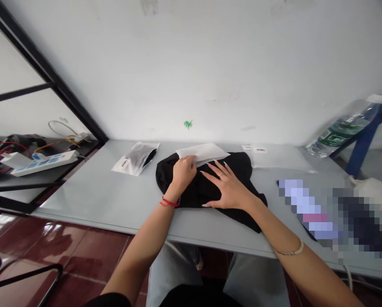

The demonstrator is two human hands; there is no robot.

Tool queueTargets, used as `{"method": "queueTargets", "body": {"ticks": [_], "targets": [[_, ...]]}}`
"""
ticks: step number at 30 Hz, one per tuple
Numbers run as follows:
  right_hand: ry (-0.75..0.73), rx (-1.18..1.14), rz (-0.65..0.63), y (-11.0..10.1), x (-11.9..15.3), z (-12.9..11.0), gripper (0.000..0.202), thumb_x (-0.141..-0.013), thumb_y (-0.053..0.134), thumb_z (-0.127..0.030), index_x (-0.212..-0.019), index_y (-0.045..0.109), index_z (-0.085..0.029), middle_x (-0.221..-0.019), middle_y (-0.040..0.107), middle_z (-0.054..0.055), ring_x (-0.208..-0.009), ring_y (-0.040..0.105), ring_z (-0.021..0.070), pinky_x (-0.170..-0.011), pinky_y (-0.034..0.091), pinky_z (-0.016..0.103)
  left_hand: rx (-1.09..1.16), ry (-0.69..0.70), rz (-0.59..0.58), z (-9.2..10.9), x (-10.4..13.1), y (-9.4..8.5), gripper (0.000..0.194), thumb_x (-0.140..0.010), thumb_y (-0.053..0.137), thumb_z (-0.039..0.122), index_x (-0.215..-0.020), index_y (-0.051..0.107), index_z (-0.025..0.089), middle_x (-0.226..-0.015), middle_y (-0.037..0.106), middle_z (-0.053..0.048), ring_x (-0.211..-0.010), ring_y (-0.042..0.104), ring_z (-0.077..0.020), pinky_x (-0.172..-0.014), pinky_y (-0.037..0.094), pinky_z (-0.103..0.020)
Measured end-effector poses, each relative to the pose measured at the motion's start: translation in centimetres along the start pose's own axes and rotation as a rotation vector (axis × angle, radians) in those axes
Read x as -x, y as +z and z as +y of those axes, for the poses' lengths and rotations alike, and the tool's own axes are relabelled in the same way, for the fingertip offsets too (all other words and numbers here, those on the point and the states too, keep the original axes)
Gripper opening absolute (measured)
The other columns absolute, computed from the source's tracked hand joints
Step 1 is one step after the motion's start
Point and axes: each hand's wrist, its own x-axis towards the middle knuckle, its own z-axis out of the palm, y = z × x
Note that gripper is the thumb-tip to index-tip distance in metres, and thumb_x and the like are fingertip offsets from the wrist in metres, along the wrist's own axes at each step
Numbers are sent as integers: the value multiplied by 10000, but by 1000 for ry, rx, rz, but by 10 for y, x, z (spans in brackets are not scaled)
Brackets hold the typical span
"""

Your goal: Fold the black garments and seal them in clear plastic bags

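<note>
A piece of black cloth (206, 192), perhaps a garment, lies loosely folded on the grey table (98, 192). On its far part rests a frosted white plastic bag (206, 151). My left hand (184, 172) is closed at the bag's near left edge, its fingers curled over the plastic. With fingers spread, my right hand (227, 185) lies flat on the black cloth, its fingertips just short of the bag. What is under my right palm is hidden.
To the left lies a frosted bag (135, 158) with something black inside and a barcode label. Another labelled bag (280, 160) lies right. A water bottle (340, 130) leans by a blue frame (366, 140). A power strip (47, 162) sits on the left shelf.
</note>
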Motion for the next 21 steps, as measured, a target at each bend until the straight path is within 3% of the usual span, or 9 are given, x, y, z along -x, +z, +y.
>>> {"method": "queueTargets", "body": {"ticks": [4,8,11,16,21], "targets": [[132,27,-140,-3,-1,-7,900,-775,643,-615,-1505,311,-207,-1585,233,151,-1456,104,421,-1136,127,677,-63,-8,-42,-1,0,4,298,-867,529,145,-1094,709,216,-1095,729,-66,-1019,679,-232,-881,521,-298],[213,7,-199,-6,-1,-8,801,-857,513,-627,-1523,250,-267,-1607,182,91,-1457,55,429,-1112,104,719,-93,-19,-31,-3,-1,4,276,-904,502,181,-1056,727,226,-1046,741,-74,-997,685,-239,-863,519,-304],[273,14,-237,-5,-2,-14,756,-887,497,-546,-1534,199,-292,-1618,136,61,-1451,24,452,-1074,111,769,-82,-19,2,-4,-1,4,293,-917,489,188,-1096,718,217,-1053,740,-82,-988,689,-248,-848,520,-309],[380,21,-270,0,-6,-27,893,-812,599,-430,-1548,128,-242,-1624,66,96,-1433,-9,502,-1005,231,804,-69,-16,11,-5,-1,6,285,-921,489,194,-1078,725,223,-1023,747,-77,-962,698,-243,-813,519,-290],[314,23,-191,-1,-4,-24,875,-755,625,-260,-1531,227,-186,-1605,153,152,-1424,85,511,-972,435,662,-72,-25,9,-4,0,6,269,-914,499,196,-1041,734,226,-990,752,-80,-933,705,-245,-787,520,-287]]}}
